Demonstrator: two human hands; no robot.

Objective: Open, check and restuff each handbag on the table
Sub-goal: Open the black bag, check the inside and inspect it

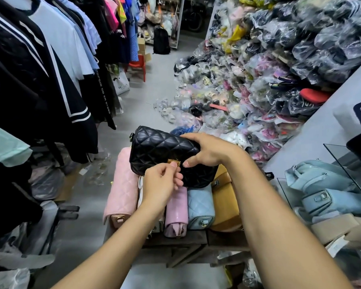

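A black quilted handbag with a gold clasp is held up above a row of bags. My right hand grips its right end, fingers over the top and thumb on the front. At the clasp, my left hand pinches the gold fitting between thumb and fingers. Below lie a pale pink quilted bag, a glossy pink bag, a light blue quilted bag and a mustard bag side by side on a dark wooden table. A white bag is mostly hidden behind my left wrist.
Hanging clothes crowd the left side. A big heap of plastic-wrapped goods slopes along the right. Blue backpacks sit on a glass shelf at right. A grey floor aisle runs ahead to a red chair.
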